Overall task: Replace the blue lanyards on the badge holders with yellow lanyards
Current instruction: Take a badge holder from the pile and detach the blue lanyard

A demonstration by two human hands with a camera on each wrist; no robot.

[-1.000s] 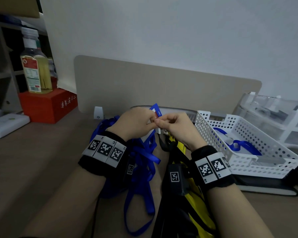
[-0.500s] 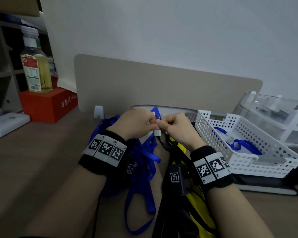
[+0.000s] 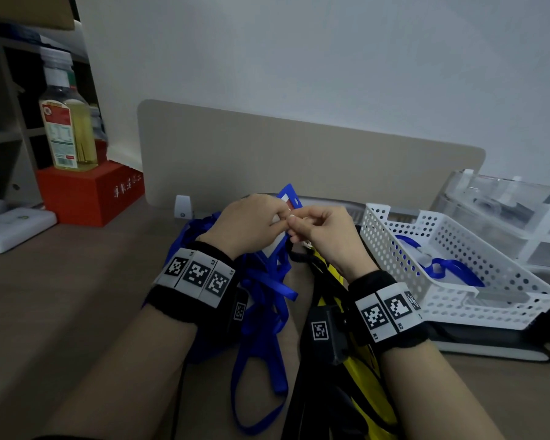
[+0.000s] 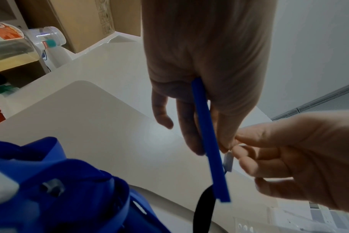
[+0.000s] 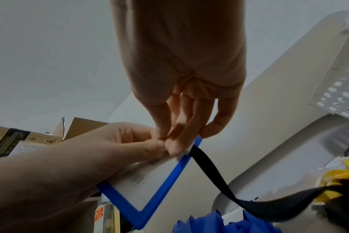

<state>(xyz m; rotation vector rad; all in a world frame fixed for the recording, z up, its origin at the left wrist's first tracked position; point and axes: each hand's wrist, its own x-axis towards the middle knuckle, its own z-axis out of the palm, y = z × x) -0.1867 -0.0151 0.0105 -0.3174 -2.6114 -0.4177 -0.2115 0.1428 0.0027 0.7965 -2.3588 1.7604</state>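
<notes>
Left hand (image 3: 251,223): fingers and thumb curled round the blue-framed badge holder (image 5: 149,186), holding it above the desk at centre.
Right hand (image 3: 324,233): fingertips (image 5: 175,146) pinch at the holder's top edge, where a small white clip (image 4: 228,162) and a black strap (image 5: 219,176) meet it.
Black strap: runs from the pinch toward 5 o'clock, down into the yellow lanyards (image 3: 367,369) beneath the right wrist.
Blue lanyards (image 3: 267,306): loose tangle on the desk (image 3: 61,296) under the left wrist, loops trailing toward 6 o'clock.
In the way: both hands cover the joint, so whether the clip is hooked through the holder cannot be told.
White perforated basket (image 3: 505,296): at 3 o'clock, just beside the right hand; inside lie a blue lanyard (image 3: 451,268) and a pale, flat item too unclear to name.
Clear plastic drawer unit (image 3: 521,217): at 2 o'clock behind the basket; contents unclear.
Beige divider panel (image 3: 299,160): upright at 12 o'clock.
Red box (image 3: 89,195): at 10 o'clock, with a bottle of yellow liquid (image 3: 65,122) standing on it.
White flat item (image 3: 10,223): at 9 o'clock.
</notes>
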